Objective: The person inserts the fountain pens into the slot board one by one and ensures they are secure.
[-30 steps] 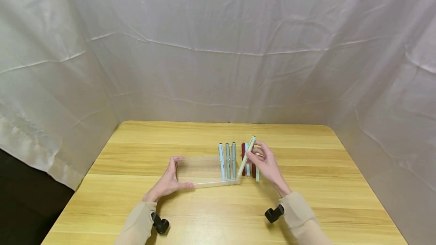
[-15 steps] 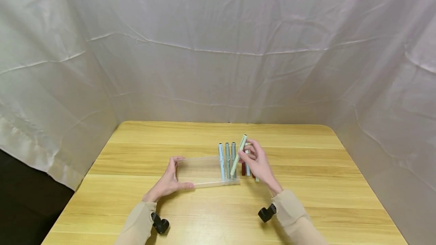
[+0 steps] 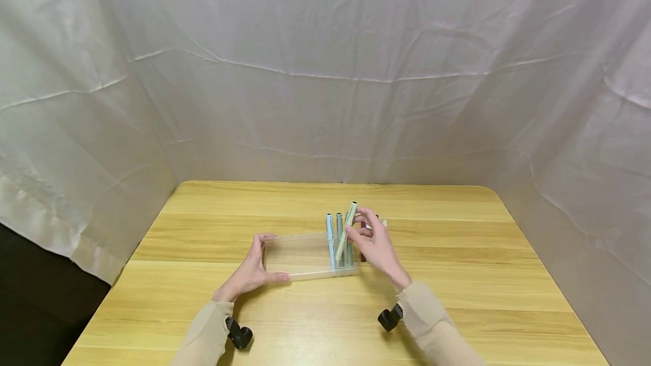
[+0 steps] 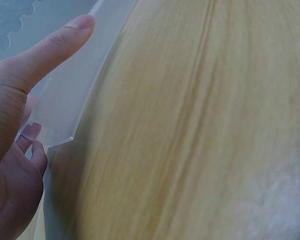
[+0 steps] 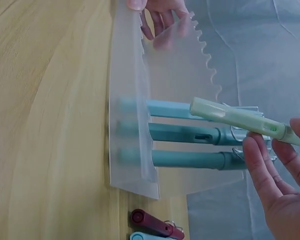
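Observation:
My left hand (image 3: 249, 273) grips the left end of a clear plastic pen rack (image 3: 320, 274), thumb on the front wall and fingers round the back. Scalloped notches line its walls, as the right wrist view shows. A light blue pen (image 5: 170, 109) and two teal pens, one in the middle (image 5: 180, 132) and one nearest the right end (image 5: 185, 158), lie across the notches. Above them my right hand (image 3: 378, 244) pinches a pale green pen (image 5: 235, 117), tilted, its lower end over the rack. In the head view it overlaps the teal pens.
On the wooden table (image 3: 458, 275), right of the rack, lie a dark red pen (image 5: 152, 223) and another light blue pen (image 5: 145, 236). My right hand partly hides the pens there in the head view. Pale curtains (image 3: 325, 100) surround the back and sides.
My right hand has carried the pale green pen leftward, from beside the rack's right end to over the teal pens. My left hand and the rack have stayed in place.

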`<act>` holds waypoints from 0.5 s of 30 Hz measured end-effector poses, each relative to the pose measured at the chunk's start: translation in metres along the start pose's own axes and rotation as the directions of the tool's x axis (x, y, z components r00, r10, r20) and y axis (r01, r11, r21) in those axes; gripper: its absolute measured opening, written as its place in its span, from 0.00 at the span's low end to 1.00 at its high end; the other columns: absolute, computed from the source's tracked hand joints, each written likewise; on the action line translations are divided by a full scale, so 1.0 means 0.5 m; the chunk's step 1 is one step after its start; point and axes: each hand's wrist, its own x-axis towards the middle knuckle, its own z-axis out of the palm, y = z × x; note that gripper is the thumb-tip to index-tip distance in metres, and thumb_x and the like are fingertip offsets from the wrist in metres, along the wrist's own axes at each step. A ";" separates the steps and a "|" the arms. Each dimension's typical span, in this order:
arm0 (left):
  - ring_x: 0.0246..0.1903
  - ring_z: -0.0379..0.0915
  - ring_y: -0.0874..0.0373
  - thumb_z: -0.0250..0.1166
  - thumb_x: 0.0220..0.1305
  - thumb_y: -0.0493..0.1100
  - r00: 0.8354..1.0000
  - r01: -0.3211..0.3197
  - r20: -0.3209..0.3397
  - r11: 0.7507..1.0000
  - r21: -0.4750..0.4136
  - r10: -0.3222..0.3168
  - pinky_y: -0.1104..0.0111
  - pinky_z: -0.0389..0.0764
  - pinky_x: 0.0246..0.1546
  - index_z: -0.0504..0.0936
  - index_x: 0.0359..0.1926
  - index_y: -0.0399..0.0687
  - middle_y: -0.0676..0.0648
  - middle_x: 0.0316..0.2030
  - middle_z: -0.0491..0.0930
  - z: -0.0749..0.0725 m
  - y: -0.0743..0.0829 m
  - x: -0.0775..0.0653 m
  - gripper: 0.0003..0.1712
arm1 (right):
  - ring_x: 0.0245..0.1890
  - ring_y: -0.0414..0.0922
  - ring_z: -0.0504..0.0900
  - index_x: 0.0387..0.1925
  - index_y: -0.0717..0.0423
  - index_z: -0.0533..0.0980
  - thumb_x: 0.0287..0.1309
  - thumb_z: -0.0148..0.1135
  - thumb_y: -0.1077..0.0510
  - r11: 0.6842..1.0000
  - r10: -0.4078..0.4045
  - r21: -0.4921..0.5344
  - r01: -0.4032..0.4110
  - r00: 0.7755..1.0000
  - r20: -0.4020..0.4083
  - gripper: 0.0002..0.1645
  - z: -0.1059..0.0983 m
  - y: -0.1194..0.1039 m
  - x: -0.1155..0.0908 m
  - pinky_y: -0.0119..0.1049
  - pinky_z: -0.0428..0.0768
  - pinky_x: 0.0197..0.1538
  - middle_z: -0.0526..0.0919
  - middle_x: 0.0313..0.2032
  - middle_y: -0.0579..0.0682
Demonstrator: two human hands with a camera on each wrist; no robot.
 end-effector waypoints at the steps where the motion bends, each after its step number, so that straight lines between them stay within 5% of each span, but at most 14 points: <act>1: 0.77 0.44 0.33 0.85 0.40 0.45 1.000 -0.001 0.000 1.000 0.001 0.001 0.40 0.41 0.79 0.53 0.67 0.37 0.31 0.69 0.56 0.000 0.000 0.000 0.61 | 0.38 0.59 0.87 0.67 0.61 0.65 0.66 0.62 0.65 1.000 0.002 -0.006 -0.002 1.000 0.001 0.30 0.002 0.000 0.000 0.51 0.90 0.44 0.79 0.48 0.67; 11: 0.76 0.45 0.33 0.85 0.41 0.45 1.000 -0.005 -0.001 1.000 0.010 0.005 0.41 0.42 0.79 0.53 0.67 0.37 0.31 0.69 0.56 0.000 0.001 -0.001 0.61 | 0.37 0.65 0.87 0.69 0.63 0.61 0.65 0.63 0.66 0.996 -0.072 -0.050 0.072 0.997 0.007 0.35 0.028 -0.003 0.000 0.52 0.89 0.41 0.79 0.50 0.68; 15: 0.76 0.46 0.34 0.85 0.41 0.45 1.000 -0.009 0.000 1.000 0.011 0.009 0.41 0.43 0.80 0.53 0.67 0.37 0.31 0.69 0.56 0.000 0.001 -0.001 0.61 | 0.37 0.62 0.87 0.69 0.60 0.62 0.66 0.64 0.64 0.995 -0.056 -0.077 0.056 0.998 0.008 0.33 0.036 -0.001 0.001 0.41 0.90 0.40 0.78 0.51 0.65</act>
